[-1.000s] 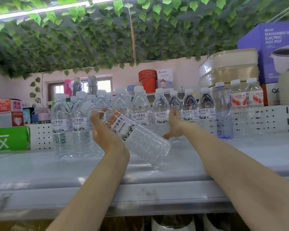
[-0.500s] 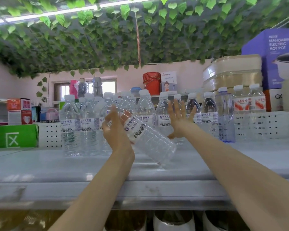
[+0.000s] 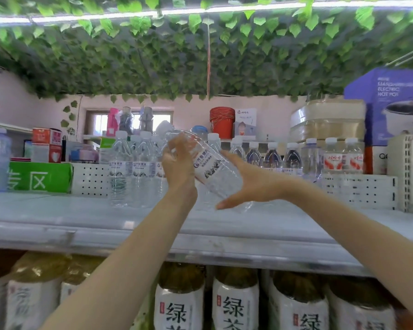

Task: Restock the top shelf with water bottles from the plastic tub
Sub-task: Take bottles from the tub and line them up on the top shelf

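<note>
The long pale-grey top shelf (image 3: 81,217) carries a standing row of clear white-capped bottles (image 3: 134,167). Just in front of them, the clear plastic water bottle (image 3: 212,167) is tilted, cap up and to the left. The left hand (image 3: 177,160) curls round its shoulder. The right hand (image 3: 253,184), at the back row a second ago, has come across, fingers spread and cupping its lower body. I'd say it's about to be stood upright.

Pink wall (image 3: 14,103) with a window (image 3: 100,125) under a leafy ceiling (image 3: 153,63) and strip light (image 3: 93,16).
</note>
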`<state>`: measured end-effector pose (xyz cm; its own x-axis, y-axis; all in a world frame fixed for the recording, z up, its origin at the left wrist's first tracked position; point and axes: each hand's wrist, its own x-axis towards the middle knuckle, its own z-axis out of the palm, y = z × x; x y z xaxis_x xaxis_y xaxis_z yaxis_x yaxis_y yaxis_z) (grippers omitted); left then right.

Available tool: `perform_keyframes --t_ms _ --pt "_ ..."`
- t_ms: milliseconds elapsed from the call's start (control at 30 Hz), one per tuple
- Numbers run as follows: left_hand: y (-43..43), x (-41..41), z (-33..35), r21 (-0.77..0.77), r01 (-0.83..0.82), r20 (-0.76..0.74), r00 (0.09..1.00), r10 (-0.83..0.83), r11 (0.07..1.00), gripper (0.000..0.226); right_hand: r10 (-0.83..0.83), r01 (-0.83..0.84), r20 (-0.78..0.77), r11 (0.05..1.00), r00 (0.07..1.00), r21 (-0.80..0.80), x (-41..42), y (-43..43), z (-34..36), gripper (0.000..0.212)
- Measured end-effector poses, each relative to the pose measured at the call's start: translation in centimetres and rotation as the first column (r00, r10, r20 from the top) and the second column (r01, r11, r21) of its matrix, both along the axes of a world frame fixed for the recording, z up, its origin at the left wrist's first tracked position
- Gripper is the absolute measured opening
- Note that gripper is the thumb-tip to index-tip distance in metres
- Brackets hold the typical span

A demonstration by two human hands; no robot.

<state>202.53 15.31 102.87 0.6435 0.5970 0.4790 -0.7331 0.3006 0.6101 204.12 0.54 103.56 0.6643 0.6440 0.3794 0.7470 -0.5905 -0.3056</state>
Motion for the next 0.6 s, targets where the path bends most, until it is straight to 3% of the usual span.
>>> perform_keyframes --t_ms 133,200,300,333,400,433,500,600 --pt "-0.3 -1.6 0.7 0.116 0.076 0.015 0.997 -0.079 0.990 0.046 0.065 -0.073 0.069 0.991 0.995 0.115 -1.0 -0.3 -0.5 0.089" --pt "-0.4 -2.2 0.6 0.264 0.090 -0.014 0.996 -0.090 0.960 0.040 0.061 -0.074 0.084 0.984 0.995 0.160 -1.0 -1.0 -0.7 0.087" --pt "0.5 -2.6 -0.7 0.555 0.007 -0.059 0.998 0.032 0.832 0.062 -0.001 -0.023 0.088 0.964 0.996 0.265 -0.3 -2.0 -0.7 0.083" --pt "1.0 -2.6 -1.5 0.709 -0.091 -0.034 0.986 0.163 0.699 0.074 -0.029 0.006 0.069 0.948 0.997 0.318 0.3 -2.2 -0.7 0.081" --pt "2.6 -1.8 -3.5 0.956 -0.231 0.125 0.878 0.461 0.181 0.104 -0.084 0.065 0.025 0.901 0.996 0.430 1.8 -2.5 -1.0 0.077" --pt "3.2 -1.4 -4.5 0.975 -0.219 0.209 0.815 0.540 -0.046 0.106 -0.104 0.092 -0.004 0.870 0.995 0.485 2.5 -2.4 -1.0 0.075" --pt "3.6 -1.1 -6.0 0.964 -0.163 0.259 0.761 0.595 -0.210 0.088 -0.116 0.145 -0.088 0.786 0.989 0.600 4.2 -2.1 -1.3 0.072" --pt "3.5 -1.2 -7.2 0.938 -0.175 0.321 0.761 0.564 -0.298 0.091 -0.077 0.248 -0.260 0.638 0.963 0.729 6.4 -1.2 -1.7 0.074"
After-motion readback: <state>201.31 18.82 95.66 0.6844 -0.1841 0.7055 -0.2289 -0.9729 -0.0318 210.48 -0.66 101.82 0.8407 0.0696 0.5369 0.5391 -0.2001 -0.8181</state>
